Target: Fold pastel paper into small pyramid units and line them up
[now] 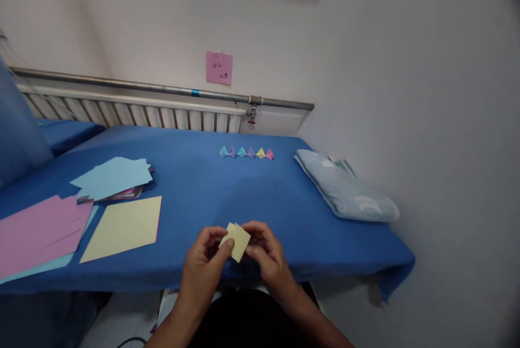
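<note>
Holding: your left hand and right hand meet at the lower centre of the frame, both pinching one small folded yellow paper.
Left hand: fingers curled in, thumb and fingertips closed on the paper's left edge.
Right hand: fingers bent, closed on the paper's right edge; you cannot see the thumb's contact clearly.
Folded yellow paper: pale yellow, compact, with a pointed lower corner and a crease near its top; it sits above the near edge of the blue bed, off the cover.
Finished pieces: a row of small folded shapes lies at the far middle of the bed, in blue, purple, yellow and pink.
Sheets: a yellow sheet, pink sheets and a light blue stack lie at the left of the frame.
Writing: a pink note on the wall carries dark handwriting, too small to read.
Cloth: a folded pale blue cloth lies at the bed's right end.
</note>
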Demonstrator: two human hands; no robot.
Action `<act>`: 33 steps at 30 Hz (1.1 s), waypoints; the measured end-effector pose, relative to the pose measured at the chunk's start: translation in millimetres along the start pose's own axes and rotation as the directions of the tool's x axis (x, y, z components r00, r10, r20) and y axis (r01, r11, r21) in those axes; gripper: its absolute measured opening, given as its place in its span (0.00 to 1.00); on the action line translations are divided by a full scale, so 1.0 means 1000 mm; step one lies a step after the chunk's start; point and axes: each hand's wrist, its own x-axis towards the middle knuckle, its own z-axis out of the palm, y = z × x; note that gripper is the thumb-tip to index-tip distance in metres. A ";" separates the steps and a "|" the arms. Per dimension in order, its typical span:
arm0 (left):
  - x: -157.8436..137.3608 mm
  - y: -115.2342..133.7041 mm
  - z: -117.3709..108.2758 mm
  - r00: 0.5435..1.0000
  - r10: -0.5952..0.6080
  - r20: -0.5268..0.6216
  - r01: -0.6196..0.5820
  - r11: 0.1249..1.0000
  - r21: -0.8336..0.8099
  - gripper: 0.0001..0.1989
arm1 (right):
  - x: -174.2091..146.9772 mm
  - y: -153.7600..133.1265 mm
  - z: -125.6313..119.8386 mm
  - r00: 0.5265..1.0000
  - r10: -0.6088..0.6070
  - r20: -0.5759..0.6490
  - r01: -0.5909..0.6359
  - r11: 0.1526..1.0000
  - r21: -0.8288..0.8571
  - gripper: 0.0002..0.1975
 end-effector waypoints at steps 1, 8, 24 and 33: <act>-0.001 0.000 -0.002 1.000 -0.001 -0.004 0.001 1.000 -0.007 0.14 | 0.000 -0.002 -0.001 1.000 0.019 0.014 -0.020 0.999 0.049 0.15; -0.007 0.004 -0.009 1.000 0.023 0.005 -0.024 0.997 0.078 0.18 | 0.002 -0.023 0.004 0.992 0.122 0.033 -0.119 0.990 -0.077 0.10; -0.009 0.022 -0.019 0.980 0.086 0.178 -0.126 0.965 0.230 0.11 | -0.002 -0.027 0.002 0.996 0.020 0.091 0.003 0.968 -0.252 0.08; -0.010 0.021 -0.018 0.966 0.209 0.154 -0.249 0.914 0.321 0.11 | -0.003 -0.031 0.007 0.996 0.019 0.083 0.007 0.955 -0.296 0.10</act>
